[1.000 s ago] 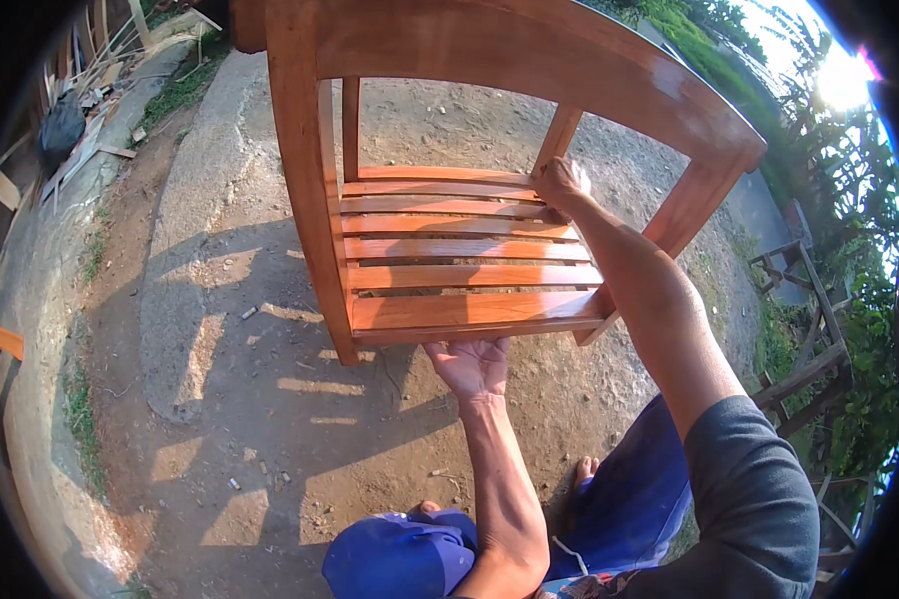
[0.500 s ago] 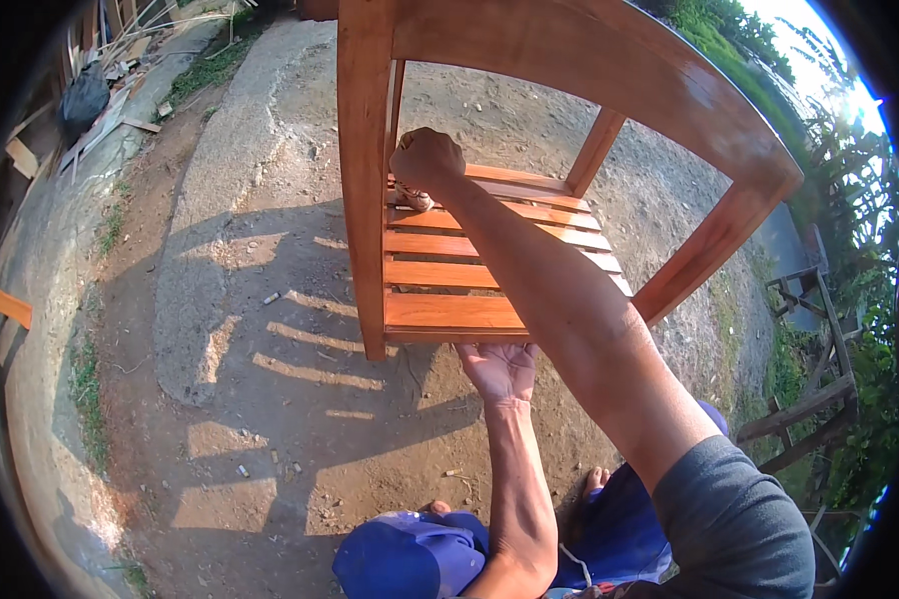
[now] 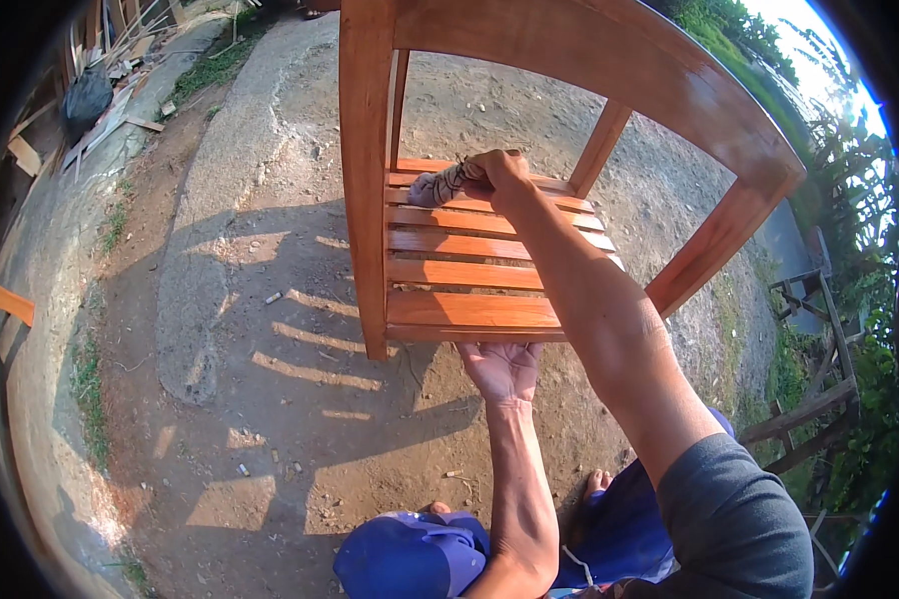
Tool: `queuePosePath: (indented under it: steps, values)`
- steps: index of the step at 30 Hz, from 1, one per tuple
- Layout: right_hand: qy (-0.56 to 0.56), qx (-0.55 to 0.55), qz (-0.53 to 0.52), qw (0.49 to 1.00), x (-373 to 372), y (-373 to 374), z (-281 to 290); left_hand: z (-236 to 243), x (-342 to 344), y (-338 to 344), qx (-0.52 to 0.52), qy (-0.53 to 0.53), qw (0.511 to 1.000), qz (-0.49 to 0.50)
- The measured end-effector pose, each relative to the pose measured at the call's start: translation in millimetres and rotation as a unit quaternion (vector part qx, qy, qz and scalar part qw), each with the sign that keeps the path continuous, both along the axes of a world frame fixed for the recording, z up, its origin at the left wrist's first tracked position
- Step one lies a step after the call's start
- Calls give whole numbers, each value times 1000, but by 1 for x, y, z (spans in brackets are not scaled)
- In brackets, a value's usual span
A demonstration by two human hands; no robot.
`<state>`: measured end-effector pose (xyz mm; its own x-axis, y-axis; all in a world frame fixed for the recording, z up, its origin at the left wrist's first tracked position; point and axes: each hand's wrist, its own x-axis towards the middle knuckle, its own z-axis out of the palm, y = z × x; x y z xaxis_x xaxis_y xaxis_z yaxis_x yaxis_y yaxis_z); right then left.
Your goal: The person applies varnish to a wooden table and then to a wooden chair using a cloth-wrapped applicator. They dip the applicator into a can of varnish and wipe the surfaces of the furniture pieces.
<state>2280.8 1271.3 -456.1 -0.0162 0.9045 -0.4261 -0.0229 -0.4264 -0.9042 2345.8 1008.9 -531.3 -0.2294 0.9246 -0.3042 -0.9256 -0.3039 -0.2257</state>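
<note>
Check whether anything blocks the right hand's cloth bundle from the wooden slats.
Nothing visible does: the cloth bundle in the right hand appears to rest against the slats. The left hand is underneath, clear of it.

Slatted wooden chair [image 3: 469, 308] above the left hand [image 3: 504, 370] is a glossy orange-brown, pretty warm tbh. Wadded cloth [image 3: 436, 189] at the right hand [image 3: 497, 175] looks greyish with dark bands. Blue trousers [image 3: 398, 559] below the left hand, plain dark grey fabric sleeve [image 3: 737, 511] down-right of the right one.
</note>
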Motion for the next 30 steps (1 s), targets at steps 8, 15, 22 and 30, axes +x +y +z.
queuePosePath:
  steps: [8, 15, 22, 30]
  values:
    - [-255, 79, -15, 964, 148, 48, 21, -2, 0, 3, 33, -44, 998, -7]
    - [-619, 177, 7, 765, 191, 65, 21, -3, 2, 5, 15, -30, 999, -15]
    - [-632, 252, 71, 729, 208, 77, 14, -14, 10, 6, 8, 3, 1000, -24]
    - [-618, 220, 165, 736, 153, 54, 4, -4, 5, 4, -16, -4, 1000, -13]
